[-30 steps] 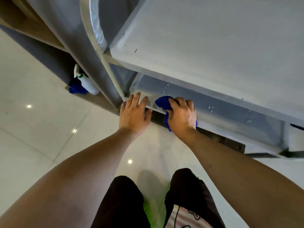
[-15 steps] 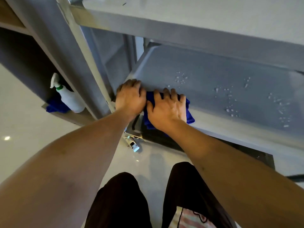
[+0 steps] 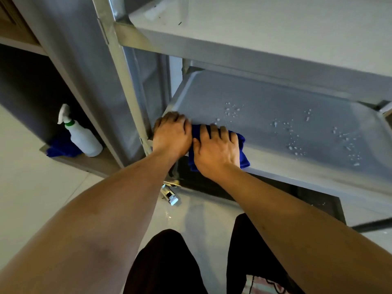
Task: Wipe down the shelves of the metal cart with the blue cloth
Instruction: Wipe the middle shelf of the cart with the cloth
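Observation:
The metal cart's lower shelf (image 3: 275, 107) is grey and carries scattered water droplets (image 3: 297, 136). The blue cloth (image 3: 244, 159) lies folded on that shelf's near left corner, partly over the front rim. My right hand (image 3: 216, 148) presses down on the cloth with fingers laid forward across it, hiding most of it. Just left of it, touching it, my left hand (image 3: 171, 134) grips the shelf's corner by the cart's upright post (image 3: 125, 81), fingers curled over the rim. The upper shelf (image 3: 275, 24) overhangs above.
A white spray bottle (image 3: 83, 139) with a green collar stands on a low wooden ledge at the left, beside a second blue cloth (image 3: 61, 150). A caster brake (image 3: 170, 197) sticks out below the cart's corner. Pale tiled floor (image 3: 31, 187) lies beneath my knees.
My view dropped under the upper shelf. My right hand moved the cloth from the front rim onto the lower shelf's corner. My left hand went from lying flat to gripping the corner.

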`<state>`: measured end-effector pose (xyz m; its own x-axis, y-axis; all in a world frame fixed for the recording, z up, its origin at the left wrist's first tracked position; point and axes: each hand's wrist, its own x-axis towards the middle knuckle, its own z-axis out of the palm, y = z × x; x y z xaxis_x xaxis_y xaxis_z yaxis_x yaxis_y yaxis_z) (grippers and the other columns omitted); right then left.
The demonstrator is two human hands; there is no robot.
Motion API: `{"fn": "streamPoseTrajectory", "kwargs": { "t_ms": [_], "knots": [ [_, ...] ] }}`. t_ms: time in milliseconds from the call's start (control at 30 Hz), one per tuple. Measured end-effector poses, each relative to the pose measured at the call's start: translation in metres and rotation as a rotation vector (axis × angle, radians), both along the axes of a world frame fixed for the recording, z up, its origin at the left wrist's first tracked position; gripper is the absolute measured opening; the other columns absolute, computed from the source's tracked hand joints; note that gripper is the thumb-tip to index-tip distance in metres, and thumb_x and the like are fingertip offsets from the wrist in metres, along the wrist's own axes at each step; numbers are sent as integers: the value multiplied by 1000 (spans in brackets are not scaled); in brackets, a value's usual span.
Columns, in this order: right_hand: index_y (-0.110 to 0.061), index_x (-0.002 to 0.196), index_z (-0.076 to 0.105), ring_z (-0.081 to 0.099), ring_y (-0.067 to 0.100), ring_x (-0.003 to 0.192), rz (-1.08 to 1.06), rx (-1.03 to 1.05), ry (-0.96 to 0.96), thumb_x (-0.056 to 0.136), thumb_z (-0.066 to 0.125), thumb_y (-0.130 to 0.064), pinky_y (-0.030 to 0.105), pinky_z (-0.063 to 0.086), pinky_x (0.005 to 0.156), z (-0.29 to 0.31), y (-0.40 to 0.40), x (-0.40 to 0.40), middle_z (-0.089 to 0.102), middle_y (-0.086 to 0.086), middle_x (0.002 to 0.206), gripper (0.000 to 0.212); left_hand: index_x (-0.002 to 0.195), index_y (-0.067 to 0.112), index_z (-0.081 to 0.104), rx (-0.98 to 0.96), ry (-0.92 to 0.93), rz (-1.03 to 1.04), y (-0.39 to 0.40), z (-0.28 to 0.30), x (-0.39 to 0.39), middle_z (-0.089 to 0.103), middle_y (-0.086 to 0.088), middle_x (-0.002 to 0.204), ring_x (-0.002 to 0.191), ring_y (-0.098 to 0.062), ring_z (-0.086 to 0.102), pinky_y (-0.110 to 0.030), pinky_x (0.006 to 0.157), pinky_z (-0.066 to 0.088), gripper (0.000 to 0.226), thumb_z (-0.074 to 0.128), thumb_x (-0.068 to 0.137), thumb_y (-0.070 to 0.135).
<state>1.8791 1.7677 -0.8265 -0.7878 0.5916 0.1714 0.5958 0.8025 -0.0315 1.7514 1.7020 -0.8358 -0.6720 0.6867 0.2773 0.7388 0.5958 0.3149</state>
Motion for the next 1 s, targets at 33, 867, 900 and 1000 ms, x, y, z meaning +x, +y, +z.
{"fn": "streamPoseTrajectory", "kwargs": {
  "t_ms": [33,867,900,1000],
  "knots": [
    [-21,140,43,42,33,130,-5,-12,-25,100,18,-49,50,30,105,2,4,-2,52,9,142,54,110,19,63,-10,5,-11,0,0,-1,63,-6,123,120,-24,53,-47,109,35,37,32,101,35],
    [-24,152,31,11,37,150,52,-109,-70,102,22,-52,56,6,120,5,107,-109,24,11,162,58,100,16,62,-70,190,126,33,10,-11,63,-8,98,98,-31,55,-48,85,41,23,47,87,28],
    [-23,150,34,16,38,148,47,-98,-64,102,23,-52,56,9,120,5,113,-118,29,11,159,57,100,16,61,-69,195,120,35,9,-13,63,-8,98,97,-31,55,-47,84,41,22,48,87,27],
    [-20,143,42,28,38,141,25,-77,-44,101,25,-49,57,17,116,6,131,-145,42,13,149,54,100,15,59,-52,214,128,37,5,-17,59,-7,96,94,-30,53,-44,81,41,21,49,87,27]
  ]
}}
